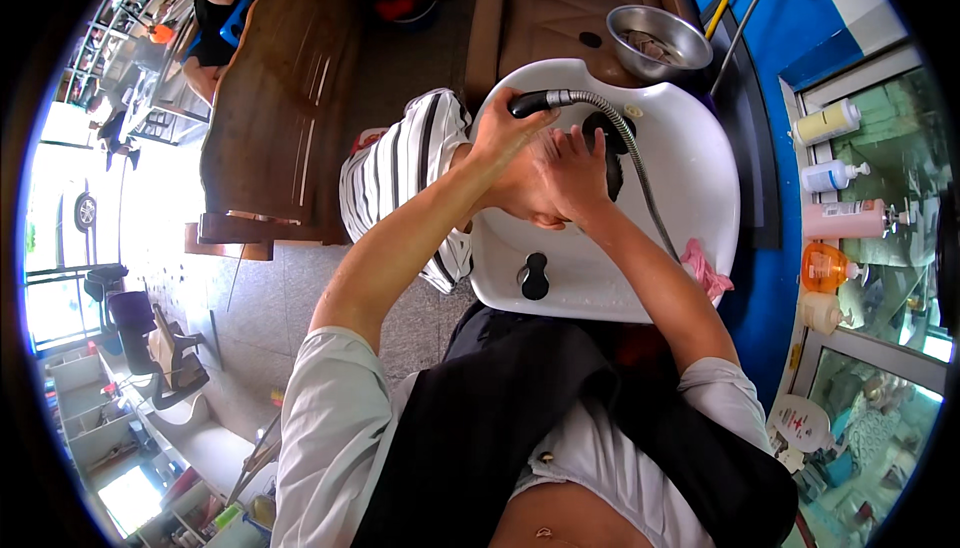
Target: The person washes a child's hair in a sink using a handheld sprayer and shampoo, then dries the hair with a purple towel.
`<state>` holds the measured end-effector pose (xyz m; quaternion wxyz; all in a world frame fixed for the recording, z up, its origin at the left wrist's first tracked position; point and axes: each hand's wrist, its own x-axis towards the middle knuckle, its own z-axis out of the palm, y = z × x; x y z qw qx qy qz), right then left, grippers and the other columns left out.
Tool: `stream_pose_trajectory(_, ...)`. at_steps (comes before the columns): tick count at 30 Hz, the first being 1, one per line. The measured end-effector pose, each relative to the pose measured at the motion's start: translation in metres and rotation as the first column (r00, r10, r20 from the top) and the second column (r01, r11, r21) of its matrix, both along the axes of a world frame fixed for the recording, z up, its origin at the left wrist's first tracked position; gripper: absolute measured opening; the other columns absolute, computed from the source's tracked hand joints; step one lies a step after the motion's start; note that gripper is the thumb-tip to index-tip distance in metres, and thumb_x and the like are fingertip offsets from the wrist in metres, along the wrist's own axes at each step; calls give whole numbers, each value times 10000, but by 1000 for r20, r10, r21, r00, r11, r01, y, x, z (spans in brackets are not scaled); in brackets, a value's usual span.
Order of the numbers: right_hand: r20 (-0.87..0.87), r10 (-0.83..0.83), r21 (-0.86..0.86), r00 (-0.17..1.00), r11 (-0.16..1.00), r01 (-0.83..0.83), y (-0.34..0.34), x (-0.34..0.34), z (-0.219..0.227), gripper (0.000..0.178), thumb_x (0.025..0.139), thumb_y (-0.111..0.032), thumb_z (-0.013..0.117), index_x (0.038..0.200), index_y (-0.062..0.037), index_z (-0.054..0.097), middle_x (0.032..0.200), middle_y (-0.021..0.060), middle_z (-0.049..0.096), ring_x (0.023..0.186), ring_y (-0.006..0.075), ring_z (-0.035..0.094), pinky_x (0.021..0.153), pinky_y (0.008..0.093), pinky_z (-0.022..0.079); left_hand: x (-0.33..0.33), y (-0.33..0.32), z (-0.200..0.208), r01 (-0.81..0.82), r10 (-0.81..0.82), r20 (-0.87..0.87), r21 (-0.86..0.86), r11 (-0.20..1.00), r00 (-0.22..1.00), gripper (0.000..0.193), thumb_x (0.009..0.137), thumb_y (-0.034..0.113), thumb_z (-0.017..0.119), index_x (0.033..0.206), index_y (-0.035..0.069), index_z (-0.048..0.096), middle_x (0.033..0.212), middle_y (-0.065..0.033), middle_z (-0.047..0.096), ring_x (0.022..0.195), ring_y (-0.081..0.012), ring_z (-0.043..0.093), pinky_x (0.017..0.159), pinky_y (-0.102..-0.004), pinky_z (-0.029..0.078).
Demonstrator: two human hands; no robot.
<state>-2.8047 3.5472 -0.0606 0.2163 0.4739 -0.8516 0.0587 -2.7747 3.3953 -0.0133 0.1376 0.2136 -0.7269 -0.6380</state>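
A person in a black-and-white striped shirt (pixel 405 163) leans over a white wash basin (pixel 695 158), head down inside it. Around a black hand shower (pixel 530 104), at the basin's upper left, the fingers of my left hand (pixel 498 136) are closed. Its metal hose (pixel 640 153) arcs over the basin and down behind my right forearm. My right hand (pixel 575 176) lies on the person's head with fingers stretched out. Dark hair (pixel 614 176) shows just beyond it; my hands and forearms hide most of the head. Whether water runs, I cannot tell.
A pink cloth (pixel 706 270) hangs on the basin's right rim. Behind stand a metal bowl (pixel 660 43) and a brown padded seat (pixel 560 8). Several bottles, including a pink pump bottle (pixel 845 218), line the window ledge at right. A wooden bench (pixel 275 98) is at left.
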Motion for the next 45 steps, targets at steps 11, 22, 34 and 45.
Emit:
stream_pose_trajectory(11,857,1,1,516,1000,-4,-68,38,44,416,884,-312,478,1245,-106,493,1215,173,536,1160,304,491,968,542,333,9,2,21,66,-65,31,-62,996,997,450,680,272,800,963,7,571,838,-52,591,797,-128,549,736,-261,447)
stream_pose_trajectory(22,-41,432,594,901,736,-325,-27,44,-19,523,932,-360,366,1415,-172,304,1448,49,312,1352,277,252,1099,537,152,4,9,-4,113,-113,-6,10,994,994,417,678,213,807,941,-1,565,834,-46,598,786,-125,554,745,-262,459)
stream_pose_trajectory(34,-202,680,680,705,615,-399,52,22,-20,517,867,-256,428,1363,-111,409,1461,15,311,1382,205,200,1137,444,140,16,25,-8,72,-72,5,-117,990,997,434,673,233,792,929,-16,545,809,-96,610,743,-150,571,685,-281,479)
stream_pose_trajectory(45,224,18,-60,974,998,-5,19,-1,31,321,819,-244,522,1119,-152,588,1221,32,529,1176,233,451,979,414,373,11,38,-48,-133,188,-122,359,924,975,377,728,206,752,958,-3,539,882,-46,561,817,-114,509,752,-250,435)
